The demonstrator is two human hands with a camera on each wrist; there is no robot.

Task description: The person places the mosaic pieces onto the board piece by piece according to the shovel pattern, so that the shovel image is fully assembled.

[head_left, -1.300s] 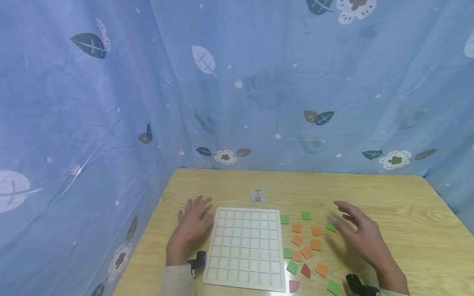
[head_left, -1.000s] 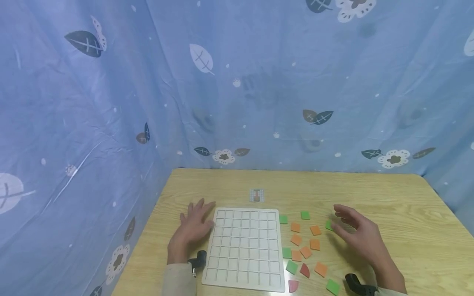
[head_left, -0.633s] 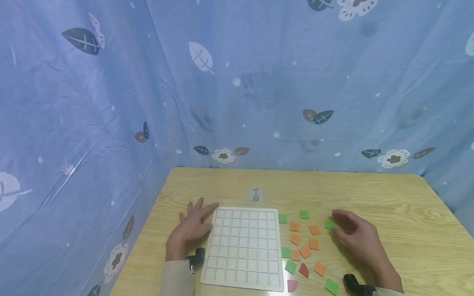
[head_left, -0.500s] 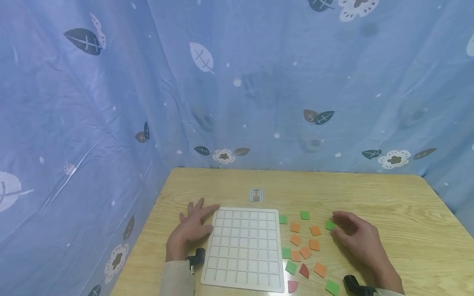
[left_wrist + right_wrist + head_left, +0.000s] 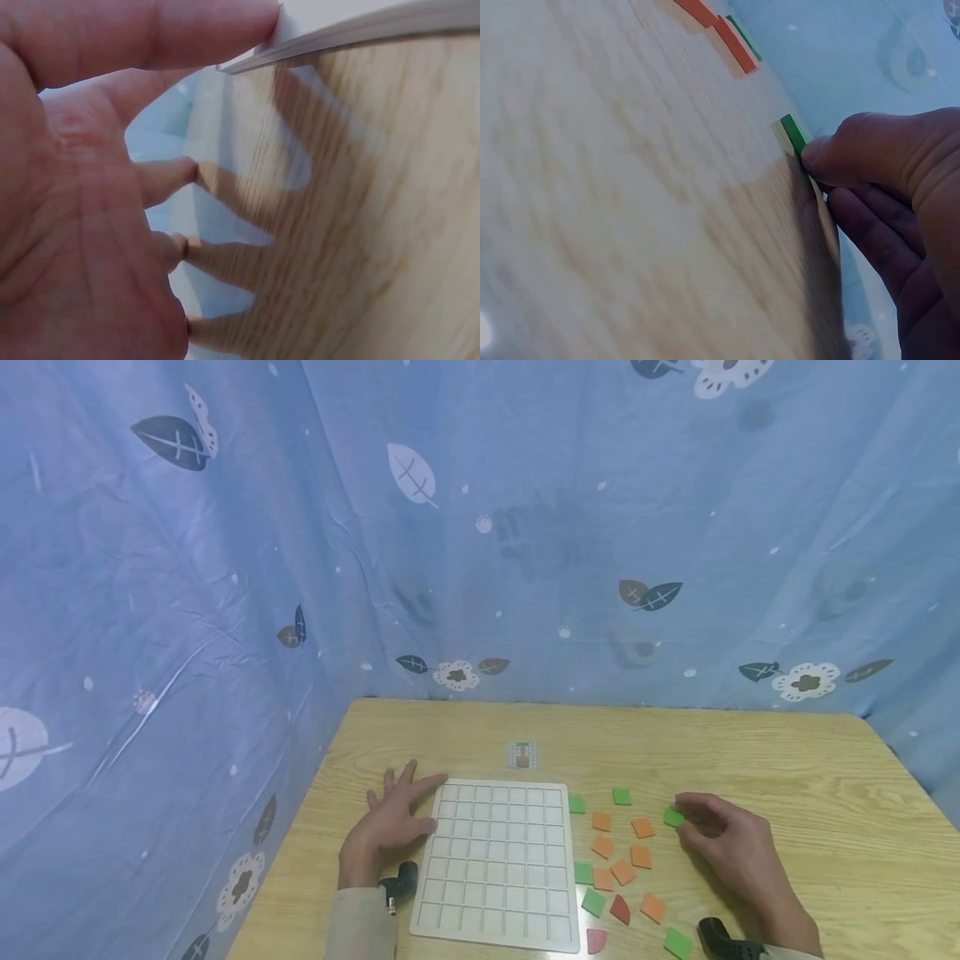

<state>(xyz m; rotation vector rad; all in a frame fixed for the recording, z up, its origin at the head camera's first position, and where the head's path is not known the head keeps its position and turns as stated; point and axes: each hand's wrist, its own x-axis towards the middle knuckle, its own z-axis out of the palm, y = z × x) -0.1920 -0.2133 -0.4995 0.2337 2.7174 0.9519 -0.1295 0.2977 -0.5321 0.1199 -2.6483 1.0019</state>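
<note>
A white gridded board [image 5: 491, 942] lies flat on the wooden table. My left hand [image 5: 392, 822] is spread at its left side, index finger reaching the upper-left corner and thumb at the left edge; in the left wrist view the thumb [image 5: 150, 34] overlaps the board's edge [image 5: 360, 34]. Right of the board, my right hand [image 5: 731, 843] has thumb and index finger curled around a green square tile [image 5: 673, 817]. In the right wrist view, the thumb tip [image 5: 821, 157] covers part of that tile [image 5: 793, 133], which lies on the tabletop.
Several orange tiles [image 5: 641, 857] and green tiles [image 5: 622, 797] lie scattered between the board and my right hand. Two red quarter-round pieces [image 5: 619, 910] are near the front. A small patterned card [image 5: 522, 755] lies beyond the board. Blue curtains [image 5: 525, 527] surround the table's back and left.
My left hand's fingers have spread, its index finger coming to the board's upper corner. My right hand has lowered and closed its thumb and index finger in on the green tile.
</note>
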